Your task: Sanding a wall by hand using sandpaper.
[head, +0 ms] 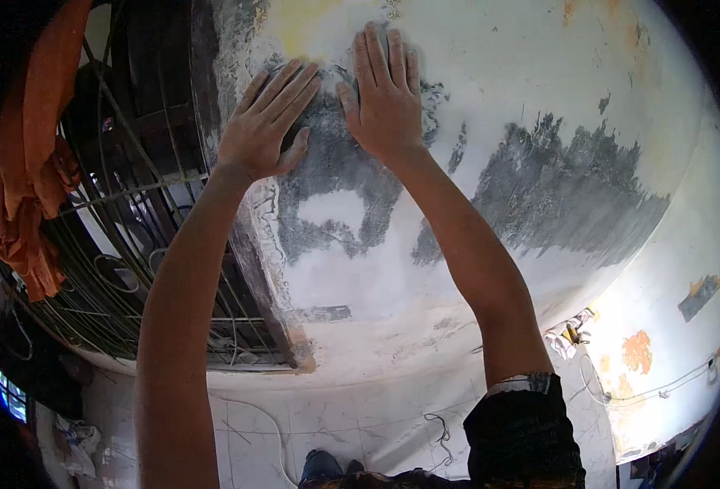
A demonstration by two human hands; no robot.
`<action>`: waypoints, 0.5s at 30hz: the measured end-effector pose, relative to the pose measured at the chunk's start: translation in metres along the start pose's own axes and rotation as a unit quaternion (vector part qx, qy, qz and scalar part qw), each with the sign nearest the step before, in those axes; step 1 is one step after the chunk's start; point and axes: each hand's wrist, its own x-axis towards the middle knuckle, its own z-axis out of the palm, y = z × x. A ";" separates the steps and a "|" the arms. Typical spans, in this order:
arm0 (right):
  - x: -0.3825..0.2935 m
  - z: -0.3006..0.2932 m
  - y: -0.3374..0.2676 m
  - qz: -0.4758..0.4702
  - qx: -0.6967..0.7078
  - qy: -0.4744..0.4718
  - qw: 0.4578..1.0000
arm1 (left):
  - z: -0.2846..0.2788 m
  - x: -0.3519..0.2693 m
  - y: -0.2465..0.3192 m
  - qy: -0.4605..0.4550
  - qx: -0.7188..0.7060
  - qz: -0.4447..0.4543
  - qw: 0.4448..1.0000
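Observation:
Both my hands reach up to a plastered wall [360, 287] marked with white filler and dark grey patches. My left hand [268, 122], palm toward the wall and fingers apart, is beside the window's worn edge. To its right and slightly higher, my right hand [387, 91] lies with straight fingers near the top of a grey patch [335, 159]. Neither hand holds a tool. Dust coats the fingers. Another large grey patch [562, 183] spreads right of my right forearm. A yellowish area [302, 27] shows above the hands.
At left, a metal window grille [134, 189] sits in a dark wooden frame [253, 275], with orange cloth [36, 153] hanging by it. Below, a pale cable [274, 428] and a dark cord [444, 437] lie on the tiled floor [372, 422]. A white bag [78, 443] stands lower left.

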 end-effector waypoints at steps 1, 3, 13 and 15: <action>0.001 0.002 -0.002 0.011 -0.014 0.018 1.000 | 0.001 -0.001 -0.001 0.015 0.001 0.002 1.000; -0.048 -0.001 -0.022 -0.003 0.013 -0.070 0.997 | -0.004 -0.004 -0.002 0.001 0.003 -0.001 1.000; -0.010 0.002 -0.020 0.034 -0.009 -0.023 0.999 | -0.004 0.001 0.002 -0.003 0.003 -0.010 1.000; -0.009 0.003 -0.026 0.038 -0.003 -0.012 0.999 | -0.006 0.000 -0.001 -0.001 -0.003 -0.007 1.000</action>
